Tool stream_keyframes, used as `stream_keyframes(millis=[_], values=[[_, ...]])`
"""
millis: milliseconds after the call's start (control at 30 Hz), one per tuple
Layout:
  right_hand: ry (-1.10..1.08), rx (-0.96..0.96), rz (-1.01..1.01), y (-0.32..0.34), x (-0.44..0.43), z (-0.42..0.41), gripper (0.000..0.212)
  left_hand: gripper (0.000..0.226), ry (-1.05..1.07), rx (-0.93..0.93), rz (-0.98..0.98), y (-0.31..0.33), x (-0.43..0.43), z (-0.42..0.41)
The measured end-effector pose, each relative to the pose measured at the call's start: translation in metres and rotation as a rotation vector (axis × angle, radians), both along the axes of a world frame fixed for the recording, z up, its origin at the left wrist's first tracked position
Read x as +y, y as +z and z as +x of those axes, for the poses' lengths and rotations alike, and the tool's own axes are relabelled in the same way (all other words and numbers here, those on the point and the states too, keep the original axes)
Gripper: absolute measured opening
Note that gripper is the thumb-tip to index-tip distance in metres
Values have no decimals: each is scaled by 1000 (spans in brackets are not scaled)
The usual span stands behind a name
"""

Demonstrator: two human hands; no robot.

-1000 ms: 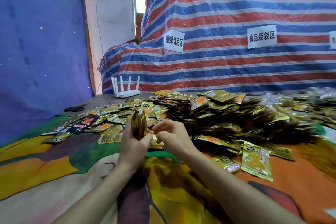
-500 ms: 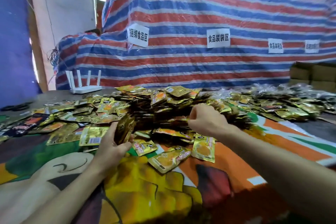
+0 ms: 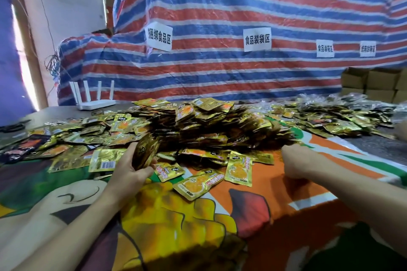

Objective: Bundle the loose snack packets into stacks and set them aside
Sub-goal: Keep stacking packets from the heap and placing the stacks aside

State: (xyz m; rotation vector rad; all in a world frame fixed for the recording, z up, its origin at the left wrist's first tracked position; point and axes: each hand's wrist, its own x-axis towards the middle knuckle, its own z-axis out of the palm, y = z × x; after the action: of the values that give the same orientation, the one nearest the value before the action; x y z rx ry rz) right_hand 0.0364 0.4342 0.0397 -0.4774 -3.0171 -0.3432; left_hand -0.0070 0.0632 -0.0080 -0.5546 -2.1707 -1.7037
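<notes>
Striped tarpaulin (image 3: 220, 6) backs the desk (image 3: 378, 147); left hand (image 3: 128, 175) grips an upright stack (image 3: 144, 153), right hand (image 3: 295, 163) meets the pile (image 3: 220, 130), grasp unclear. Squaring edges before adding seems wise.

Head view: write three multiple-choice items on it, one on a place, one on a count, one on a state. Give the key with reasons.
1. Where does the router stand?
A. Left of the pile, further back
B. On top of the cardboard boxes
C. At the near edge, between the arms

2. How many paper signs hang on the tarp?
A. Two
B. Six
C. Four

3. What is the left hand doing?
A. Lying flat on the cloth
B. Gripping a stack of packets
C. Holding scissors

Key:
1 A: the white router sits at the back left, beside the packets.
2 C: four white signs show along the striped tarp.
3 B: fingers and thumb wrap round a stack held on edge.
</notes>
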Motion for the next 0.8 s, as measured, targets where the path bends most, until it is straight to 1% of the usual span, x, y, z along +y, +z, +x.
stream_keyframes(millis=[67, 167, 200, 333, 400, 467, 500, 533, 600, 633, 733, 800], values=[[8, 22, 1, -1, -4, 0, 8, 31, -1, 0, 1, 0, -1, 0], [-6, 56, -28, 2, -7, -2, 23, 30, 9, -8, -13, 0, -2, -1], [-9, 73, -45, 4, -8, -3, 25, 29, 13, -9, -14, 0, -3, -1], [14, 262, -68, 20, -13, -7, 25, 31, 35, -31, 0, -2, -5, -4], [57, 364, -146, 30, -19, -11, 31, 31, 37, -47, 18, -3, -7, -7], [154, 396, -303, 38, -32, -17, 38, 28, 30, -75, 75, -3, -7, -8], [221, 390, -421, 40, -41, -19, 36, 27, 28, -94, 106, -3, -8, -7], [295, 382, -562, 41, -52, -21, 29, 29, 27, -113, 130, -2, -8, -6], [436, 377, -857, 38, -79, -24, 7, 34, 8, -145, 190, 1, -9, -3], [488, 372, -988, 36, -93, -26, 1, 34, -17, -171, 235, 3, -9, -2], [569, 302, -1339, 27, -137, -37, 8, 32, -129, -330, 382, 7, -14, 0], [613, 230, -1493, 21, -167, -46, 10, 41, -222, -496, 461, 9, -20, 0]])
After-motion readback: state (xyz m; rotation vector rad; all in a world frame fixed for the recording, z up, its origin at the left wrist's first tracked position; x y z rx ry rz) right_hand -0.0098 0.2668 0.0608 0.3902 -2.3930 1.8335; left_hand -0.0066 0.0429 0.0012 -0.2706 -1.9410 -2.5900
